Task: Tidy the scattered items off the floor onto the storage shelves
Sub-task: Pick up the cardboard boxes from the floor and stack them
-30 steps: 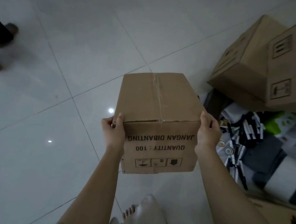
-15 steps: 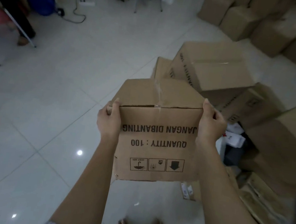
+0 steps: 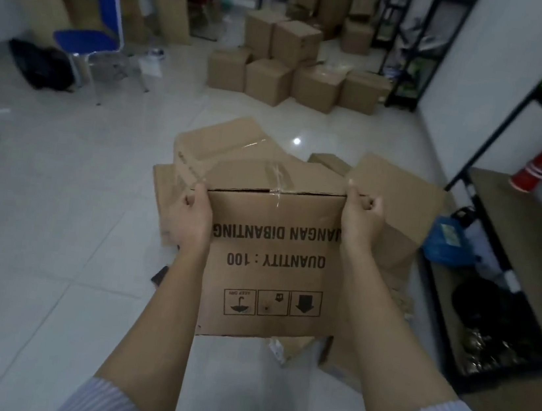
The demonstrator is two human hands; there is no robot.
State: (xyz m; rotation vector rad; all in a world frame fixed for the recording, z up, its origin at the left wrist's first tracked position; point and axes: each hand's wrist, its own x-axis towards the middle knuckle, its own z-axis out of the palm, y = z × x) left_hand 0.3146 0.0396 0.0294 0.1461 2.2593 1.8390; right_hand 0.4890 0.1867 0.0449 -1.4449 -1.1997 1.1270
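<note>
Cardboard carton (image 3: pixel 269 260): brown, taped top seam, print upside down reading "QUANTITY : 100" over handling pictograms. Held at frame centre above the floor; left hand (image 3: pixel 192 219) has its grip closed on the 9 o'clock edge, right hand (image 3: pixel 361 217) on the 3 o'clock edge. Floor (image 3: pixel 55 211): pale glossy tile. Further cartons (image 3: pixel 296 77) stacked at 12 o'clock. Blue chair (image 3: pixel 88 40) at 10 o'clock. Black shelf unit (image 3: pixel 502 215) at 3 o'clock, holding a blue bag (image 3: pixel 447 242) and red paper cups (image 3: pixel 536 168).
</note>
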